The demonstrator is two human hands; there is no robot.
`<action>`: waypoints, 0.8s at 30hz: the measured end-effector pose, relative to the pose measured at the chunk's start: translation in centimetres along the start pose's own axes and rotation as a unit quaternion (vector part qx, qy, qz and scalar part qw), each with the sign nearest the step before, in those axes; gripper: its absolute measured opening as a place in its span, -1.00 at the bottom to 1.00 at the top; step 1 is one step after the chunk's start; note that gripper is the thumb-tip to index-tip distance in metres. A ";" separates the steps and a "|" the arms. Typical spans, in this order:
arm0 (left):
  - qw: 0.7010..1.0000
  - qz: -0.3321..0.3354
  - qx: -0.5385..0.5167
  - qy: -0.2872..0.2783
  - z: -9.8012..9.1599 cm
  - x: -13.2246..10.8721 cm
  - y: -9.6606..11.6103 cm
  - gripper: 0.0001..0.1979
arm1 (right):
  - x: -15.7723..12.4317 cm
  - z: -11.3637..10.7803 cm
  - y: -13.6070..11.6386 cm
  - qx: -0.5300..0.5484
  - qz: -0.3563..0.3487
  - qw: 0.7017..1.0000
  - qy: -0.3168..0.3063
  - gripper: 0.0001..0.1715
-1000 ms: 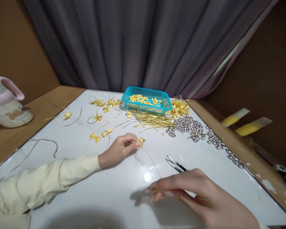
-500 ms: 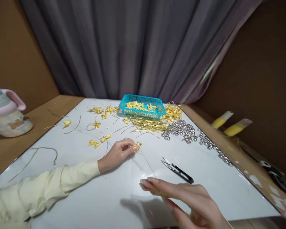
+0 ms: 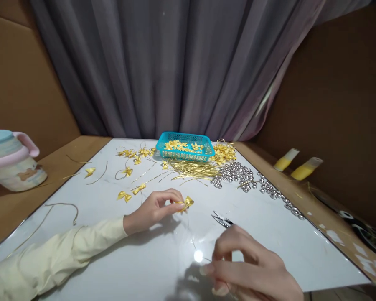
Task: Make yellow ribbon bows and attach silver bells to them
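Observation:
Between the thumb and fingertips of my left hand [image 3: 158, 209] is a small gold ribbon bow [image 3: 188, 202], held just above the white tabletop. A thin gold cord [image 3: 188, 228] hangs from the bow and curves down toward my right hand [image 3: 250, 265]. The fingers of that hand are curled into a pinch at the cord's end; the exact grip is partly hidden. Thread snips [image 3: 222, 219] lie just behind my right hand, which covers their handles. Two loose gold bows, one of them a ribbon bow [image 3: 124, 196], rest left of my left hand.
A turquoise basket [image 3: 188, 156] of gold bows stands at the back. Before it lie cut gold cords [image 3: 194, 169], with silver rings [image 3: 238, 173] to the right and a gold pile [image 3: 224, 152] behind. A mug [image 3: 17, 167] stands left; two yellow-filled tubes [image 3: 307, 168] lie right.
My right hand has gone from stretched fingers to a curled pinch, now covering the snips' handles. The cord has gone from straight to curved. My left hand still holds the bow, turned slightly.

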State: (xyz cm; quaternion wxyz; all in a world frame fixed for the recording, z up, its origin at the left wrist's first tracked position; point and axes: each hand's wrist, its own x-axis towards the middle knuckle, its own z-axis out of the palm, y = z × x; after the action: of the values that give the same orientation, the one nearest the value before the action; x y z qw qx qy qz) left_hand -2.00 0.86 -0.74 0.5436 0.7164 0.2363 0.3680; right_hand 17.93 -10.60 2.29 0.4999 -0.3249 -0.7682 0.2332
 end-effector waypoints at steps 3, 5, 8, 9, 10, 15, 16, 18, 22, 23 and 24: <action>0.999 -0.007 -0.030 -0.041 0.3 -0.3 0.4 -0.84 | 0.5 -0.7 -0.1 -0.011 0.052 0.998 -0.029 -0.76; 0.997 -0.024 -0.056 -0.055 0.5 -0.4 0.4 -0.84 | 0.8 -0.8 0.2 0.007 0.086 0.995 -0.043 -0.75; 0.991 -0.060 -0.099 -0.069 0.8 -0.6 0.5 -0.84 | 1.1 -0.7 0.8 -0.017 0.162 0.986 -0.028 -0.81; 0.988 -0.073 -0.113 -0.073 0.9 -0.7 0.5 -0.85 | 1.1 -0.6 0.9 -0.032 0.188 0.982 -0.022 -0.82; 0.985 -0.086 -0.127 -0.075 1.0 -0.8 0.5 -0.85 | 1.1 -0.6 1.0 -0.042 0.210 0.976 -0.021 -0.82; 0.970 -0.134 -0.190 -0.075 1.3 -1.1 0.5 -0.86 | 1.0 -0.4 1.5 -0.048 0.243 0.967 -0.063 -0.72; 0.967 -0.140 -0.200 -0.074 1.4 -1.1 0.5 -0.86 | 1.0 -0.5 1.6 -0.052 0.241 0.966 -0.077 -0.69; 0.962 -0.152 -0.217 -0.072 1.5 -1.1 0.4 -0.86 | 0.9 -0.5 1.6 -0.062 0.246 0.961 -0.111 -0.64; 0.946 -0.176 -0.261 -0.072 1.7 -1.1 0.5 -0.86 | 0.7 -0.3 1.2 -0.070 0.260 0.948 -0.170 -0.64; 0.942 -0.183 -0.271 -0.075 1.7 -1.1 0.5 -0.86 | 0.7 -0.2 1.1 -0.072 0.262 0.946 -0.175 -0.65; 0.938 -0.189 -0.280 -0.079 1.8 -1.1 0.6 -0.87 | 0.7 -0.1 1.0 -0.072 0.266 0.945 -0.179 -0.66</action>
State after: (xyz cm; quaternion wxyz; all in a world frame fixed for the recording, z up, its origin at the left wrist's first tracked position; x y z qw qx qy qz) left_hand -1.33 -1.23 -0.71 0.7983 0.5045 0.2111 0.2522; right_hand 18.11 -9.46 2.10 0.2492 -0.5053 -0.7456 0.3558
